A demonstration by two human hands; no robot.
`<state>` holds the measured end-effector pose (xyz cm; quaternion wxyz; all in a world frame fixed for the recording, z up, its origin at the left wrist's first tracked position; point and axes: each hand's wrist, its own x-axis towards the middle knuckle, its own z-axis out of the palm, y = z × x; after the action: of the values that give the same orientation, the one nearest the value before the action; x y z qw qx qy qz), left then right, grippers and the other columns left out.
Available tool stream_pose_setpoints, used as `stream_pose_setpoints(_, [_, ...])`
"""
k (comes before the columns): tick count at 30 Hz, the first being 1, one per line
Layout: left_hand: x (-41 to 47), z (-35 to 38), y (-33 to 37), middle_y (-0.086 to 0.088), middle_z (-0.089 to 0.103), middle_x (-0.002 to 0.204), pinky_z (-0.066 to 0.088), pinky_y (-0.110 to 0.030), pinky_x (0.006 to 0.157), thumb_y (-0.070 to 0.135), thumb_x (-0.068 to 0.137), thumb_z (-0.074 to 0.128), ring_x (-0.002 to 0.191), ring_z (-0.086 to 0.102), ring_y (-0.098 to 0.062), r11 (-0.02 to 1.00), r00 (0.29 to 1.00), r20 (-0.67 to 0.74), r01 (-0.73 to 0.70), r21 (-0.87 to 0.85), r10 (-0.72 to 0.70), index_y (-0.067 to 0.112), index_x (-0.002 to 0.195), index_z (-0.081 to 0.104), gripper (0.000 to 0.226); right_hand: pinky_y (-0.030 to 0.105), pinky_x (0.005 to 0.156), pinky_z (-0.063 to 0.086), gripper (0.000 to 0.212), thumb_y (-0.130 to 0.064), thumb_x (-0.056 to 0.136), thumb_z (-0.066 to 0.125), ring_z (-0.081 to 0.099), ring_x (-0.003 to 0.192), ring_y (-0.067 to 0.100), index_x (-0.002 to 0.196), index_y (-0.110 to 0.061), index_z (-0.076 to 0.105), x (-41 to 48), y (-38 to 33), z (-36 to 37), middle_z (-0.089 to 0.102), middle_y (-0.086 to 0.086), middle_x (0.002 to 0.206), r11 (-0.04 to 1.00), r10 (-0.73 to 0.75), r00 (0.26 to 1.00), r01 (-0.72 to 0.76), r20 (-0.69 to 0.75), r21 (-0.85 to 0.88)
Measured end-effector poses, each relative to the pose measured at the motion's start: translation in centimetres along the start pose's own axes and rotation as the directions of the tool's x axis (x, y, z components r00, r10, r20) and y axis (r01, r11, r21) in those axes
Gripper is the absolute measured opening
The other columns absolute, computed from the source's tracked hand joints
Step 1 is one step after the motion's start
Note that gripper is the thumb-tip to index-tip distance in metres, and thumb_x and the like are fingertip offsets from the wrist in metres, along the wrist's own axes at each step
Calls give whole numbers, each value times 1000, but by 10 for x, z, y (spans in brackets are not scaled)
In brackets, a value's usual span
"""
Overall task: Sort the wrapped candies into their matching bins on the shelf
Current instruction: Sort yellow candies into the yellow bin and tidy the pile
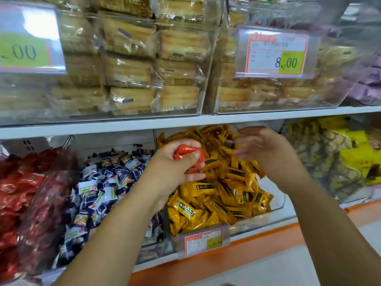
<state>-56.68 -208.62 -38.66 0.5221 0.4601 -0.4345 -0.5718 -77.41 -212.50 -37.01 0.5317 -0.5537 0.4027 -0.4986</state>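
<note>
My left hand (177,162) grips a bunch of red wrapped candies (188,154) just above the left edge of the clear bin of orange-yellow candies (224,195). My right hand (261,148) hovers over the back of that same bin, blurred, fingers spread and holding nothing. To the left sits a bin of blue-and-white wrapped candies (103,182). Further left is a bin of red wrapped candies (24,195).
A bin of yellow-green packets (334,162) stands at the right. The upper shelf (185,120) carries clear bins of wrapped pastries (132,65) with price cards (276,52). The lower shelf edge has an orange strip (237,250) and a price tag (203,240).
</note>
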Motion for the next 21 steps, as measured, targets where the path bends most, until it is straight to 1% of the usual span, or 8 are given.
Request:
stream_pose_setpoints(2, [4, 1, -2, -10, 67, 101, 58, -28, 67, 9, 92, 58, 85, 70, -15, 993, 994, -59, -92, 80, 97, 21, 96, 67, 16, 37, 79, 57, 9, -13, 82, 65, 68, 81, 24, 81, -21, 70, 22, 7, -16, 70, 7, 87, 944, -100, 977, 34, -186, -327])
stream_pose_setpoints(4, [7, 4, -5, -6, 68, 96, 59, -29, 67, 11, 94, 56, 80, 69, -13, 974, 978, -111, -157, 162, 176, 26, 94, 66, 18, 37, 91, 51, 25, 2, 87, 56, 65, 98, 28, 87, -18, 71, 47, 19, -22, 70, 10, 101, 723, -202, 964, 27, -174, -690])
stream_pose_setpoints(6, [10, 7, -8, 0, 68, 94, 60, -36, 71, 17, 95, 55, 71, 69, -11, 944, 958, -155, -195, 267, 241, 34, 93, 64, 19, 19, 85, 42, 25, -6, 92, 54, 60, 110, 23, 107, -17, 71, 67, 20, -16, 66, 5, 117, 446, -106, 994, 13, -38, -895])
stream_pose_setpoints(8, [11, 9, -10, 6, 68, 93, 58, -30, 68, 22, 96, 53, 63, 68, -7, 876, 932, -141, -251, 413, 333, 40, 93, 61, 20, 18, 75, 36, 25, -20, 96, 52, 57, 110, 22, 115, -23, 68, 84, 15, -10, 61, 2, 121, 151, 103, 994, 21, 37, -988])
stream_pose_setpoints(10, [14, 7, -10, 9, 66, 90, 50, -16, 55, 22, 96, 53, 60, 66, -3, 805, 911, -105, -293, 515, 398, 43, 92, 58, 22, 25, 64, 36, 17, -25, 96, 49, 55, 96, 24, 93, -25, 66, 95, 16, -9, 60, 5, 107, -33, 232, 969, 100, 90, -994])
stream_pose_setpoints(13, [17, 1, -11, 10, 65, 89, 42, -8, 50, 21, 96, 54, 59, 65, -3, 791, 908, -118, -280, 544, 403, 41, 93, 58, 21, 24, 56, 35, 27, -23, 92, 51, 52, 87, 23, 65, -26, 49, 102, 23, -10, 53, 1, 87, -90, 249, 963, 125, 99, -988])
stream_pose_setpoints(17, [19, -1, -14, 8, 65, 91, 42, -7, 50, 20, 96, 53, 59, 66, -5, 803, 919, -118, -262, 535, 377, 33, 99, 61, 16, 28, 85, 47, 19, -26, 95, 53, 57, 105, 22, 104, -26, 70, 99, 21, -12, 65, -1, 110, 20, 130, 985, 113, 114, -993])
stream_pose_setpoints(21, [21, -2, -14, 5, 65, 92, 43, -8, 49, 19, 96, 53, 59, 66, -6, 805, 917, -114, -269, 529, 382, 30, 100, 61, 14, 23, 74, 41, 27, -22, 95, 51, 55, 104, 19, 115, -32, 66, 102, 26, -12, 63, -1, 117, 16, 155, 982, 109, 110, -994])
